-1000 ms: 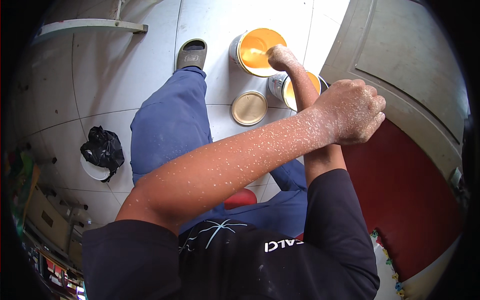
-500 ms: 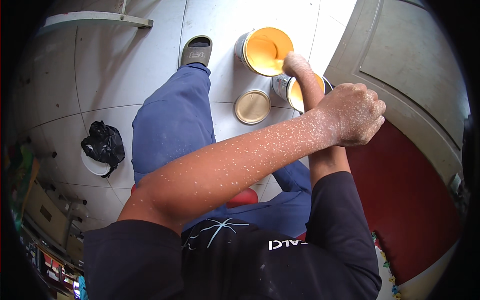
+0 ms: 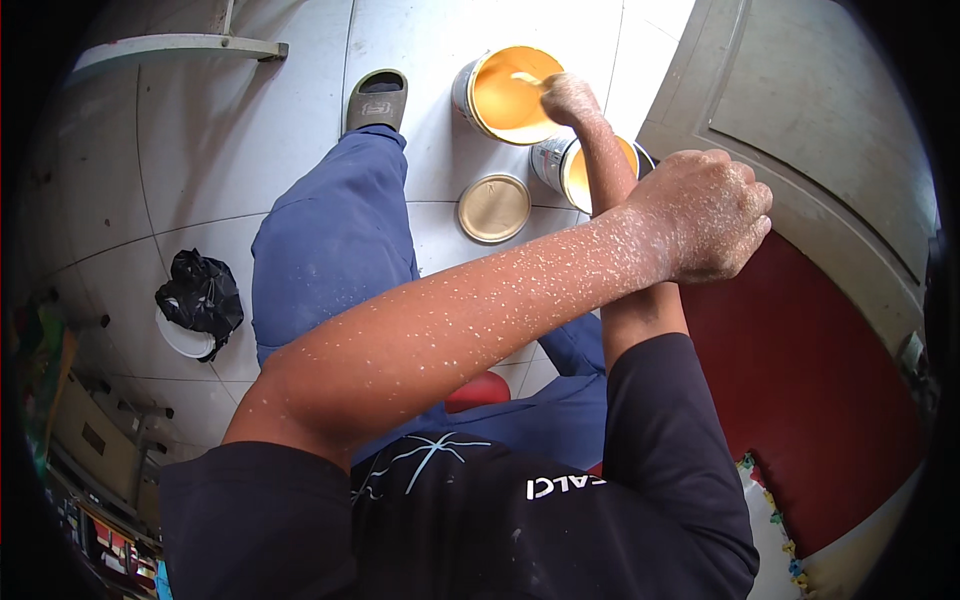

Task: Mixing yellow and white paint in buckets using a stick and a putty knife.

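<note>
At the upper right, my right hand (image 3: 572, 100) is closed at the rim of an open can of yellow-orange paint (image 3: 510, 110). From its fingers a pale stick (image 3: 526, 79) reaches into the can's mouth; most of it is hidden. Crossing over my right forearm, my left arm ends in a closed fist (image 3: 705, 215), with no object showing in it. Both arms carry pale specks, densest near the left wrist. Partly behind my right forearm stands a second open can with yellow paint (image 3: 578, 175). Below the cans lies a round gold lid (image 3: 494, 208).
On the white tiled floor, a black plastic bag (image 3: 205, 295) lies over a white round thing (image 3: 185, 338) at left. My sandalled foot (image 3: 378, 100) is left of the cans. A grey panelled door (image 3: 820, 110) and a dark red surface (image 3: 800, 400) lie at right.
My right hand has shifted up at the can's rim, and the pale stick now shows higher inside the can's mouth. The whole view has moved slightly; my left fist stays crossed over.
</note>
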The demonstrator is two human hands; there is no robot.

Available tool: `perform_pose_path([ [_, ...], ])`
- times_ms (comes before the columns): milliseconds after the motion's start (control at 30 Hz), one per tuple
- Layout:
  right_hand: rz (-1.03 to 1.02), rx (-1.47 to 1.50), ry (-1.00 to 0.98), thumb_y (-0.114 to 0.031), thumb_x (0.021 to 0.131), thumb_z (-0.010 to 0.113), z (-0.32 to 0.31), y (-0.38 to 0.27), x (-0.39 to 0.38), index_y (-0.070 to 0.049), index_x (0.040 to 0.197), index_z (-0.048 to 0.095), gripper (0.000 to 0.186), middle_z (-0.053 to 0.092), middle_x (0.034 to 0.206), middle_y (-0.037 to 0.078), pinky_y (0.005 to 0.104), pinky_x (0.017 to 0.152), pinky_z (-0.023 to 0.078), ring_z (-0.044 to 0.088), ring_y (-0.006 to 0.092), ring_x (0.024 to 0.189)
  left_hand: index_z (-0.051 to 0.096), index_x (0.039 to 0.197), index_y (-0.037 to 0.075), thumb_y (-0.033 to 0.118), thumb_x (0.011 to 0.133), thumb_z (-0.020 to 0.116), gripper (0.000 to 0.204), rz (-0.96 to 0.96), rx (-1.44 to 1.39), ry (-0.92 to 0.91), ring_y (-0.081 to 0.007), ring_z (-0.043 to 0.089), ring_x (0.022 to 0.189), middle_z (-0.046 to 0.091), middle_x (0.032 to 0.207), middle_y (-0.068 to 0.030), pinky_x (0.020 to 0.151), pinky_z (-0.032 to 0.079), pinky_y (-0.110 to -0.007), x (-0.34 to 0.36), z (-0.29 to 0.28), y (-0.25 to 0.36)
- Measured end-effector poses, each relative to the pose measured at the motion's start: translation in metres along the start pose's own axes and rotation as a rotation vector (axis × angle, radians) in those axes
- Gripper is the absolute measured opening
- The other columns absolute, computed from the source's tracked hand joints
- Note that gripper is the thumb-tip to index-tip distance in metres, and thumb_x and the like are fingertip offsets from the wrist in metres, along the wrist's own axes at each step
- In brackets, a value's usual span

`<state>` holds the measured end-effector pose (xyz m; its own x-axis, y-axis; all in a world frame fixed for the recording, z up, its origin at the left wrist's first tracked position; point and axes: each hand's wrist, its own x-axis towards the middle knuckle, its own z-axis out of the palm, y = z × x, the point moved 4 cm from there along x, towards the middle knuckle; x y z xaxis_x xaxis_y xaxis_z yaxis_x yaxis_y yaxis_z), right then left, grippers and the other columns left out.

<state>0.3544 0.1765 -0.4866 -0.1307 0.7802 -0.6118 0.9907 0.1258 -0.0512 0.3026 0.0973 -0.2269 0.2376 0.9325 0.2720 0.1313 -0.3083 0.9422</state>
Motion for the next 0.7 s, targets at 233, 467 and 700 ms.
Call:
perform_pose_path([
  [233, 0.046, -0.034, -0.160, -0.014, 0.079, 0.052, 0.010, 0.010, -0.018, -0.002, 0.097, 0.067, 0.026, 0.064, 0.096, 0.023, 0.0405, 0.083, 0.049, 0.063, 0.0345, 0.092, 0.064, 0.081, 0.003, 0.026, 0.085, 0.049, 0.028, -0.006, 0.026, -0.059, -0.0294, 0.063, 0.084, 0.064, 0.083, -0.0144, 0.077, 0.051, -0.040, -0.002, 0.004, -0.004],
  [467, 0.012, 0.058, -0.110, -0.012, 0.078, 0.051, 0.010, -0.005, -0.012, -0.002, 0.097, 0.067, 0.027, 0.064, 0.097, 0.023, 0.0398, 0.084, 0.049, 0.062, 0.0339, 0.095, 0.060, 0.078, 0.002, 0.027, 0.085, 0.050, 0.028, 0.015, 0.041, -0.029, -0.0314, 0.061, 0.079, 0.061, 0.077, -0.0145, 0.071, 0.050, -0.042, -0.006, 0.006, -0.007],
  [700, 0.119, 0.023, -0.034, -0.012, 0.077, 0.053, 0.006, -0.007, -0.017, 0.004, 0.095, 0.066, 0.027, 0.064, 0.096, 0.024, 0.0399, 0.084, 0.049, 0.063, 0.0352, 0.092, 0.060, 0.079, 0.002, 0.027, 0.085, 0.051, 0.027, -0.001, 0.007, -0.008, -0.0315, 0.061, 0.080, 0.061, 0.077, -0.0148, 0.071, 0.051, -0.043, -0.005, 0.003, -0.007],
])
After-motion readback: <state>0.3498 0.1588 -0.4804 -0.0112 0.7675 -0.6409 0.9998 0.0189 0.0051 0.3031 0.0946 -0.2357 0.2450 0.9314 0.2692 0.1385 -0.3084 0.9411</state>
